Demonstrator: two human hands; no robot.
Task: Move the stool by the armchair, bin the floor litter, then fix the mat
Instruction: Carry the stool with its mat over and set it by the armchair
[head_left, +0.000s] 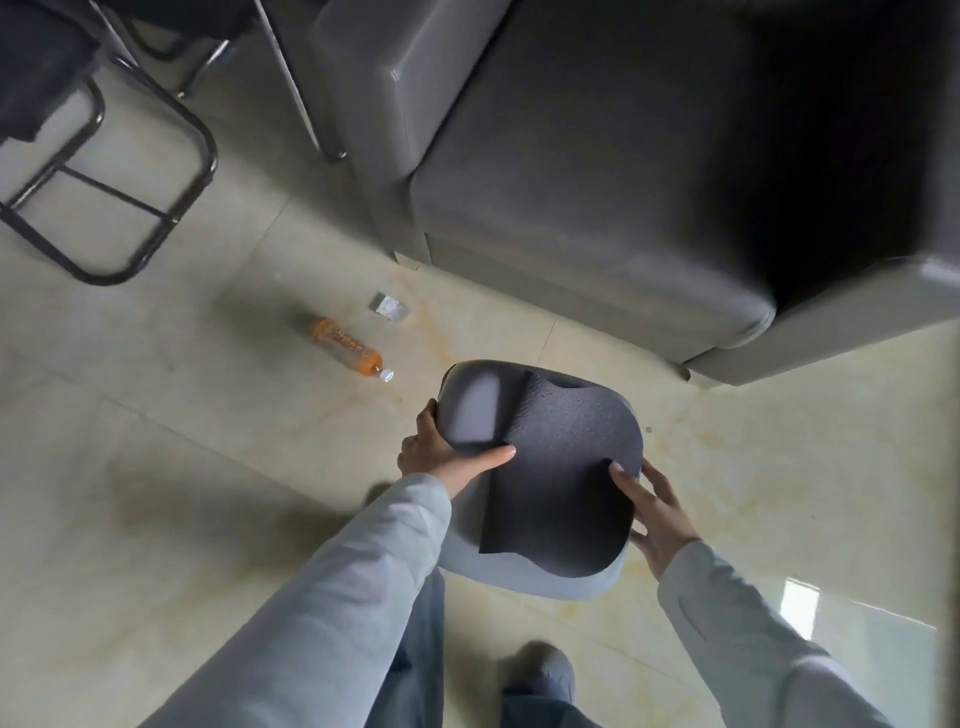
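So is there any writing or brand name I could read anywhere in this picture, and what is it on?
Orange bottle label: there is print along it, but it is too small and blurred to read.
Silver wrapper on the floor: no legible text.
Stool and armchair: no writing visible.

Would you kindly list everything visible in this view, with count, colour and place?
Stool: one, grey with a dark textured mat on top, centre, held off or at the floor.
Armchair: one, dark grey, upper right.
Bottle: one, orange label, white cap, lying on the floor left of the stool.
Wrapper: one, silvery, floor near the armchair's corner.
Metal-frame chair: one, black, upper left.
Floor: pale glossy tiles.
Left hand: grips the stool's left edge.
Right hand: on the stool's right edge.
Sleeves: two, light grey.
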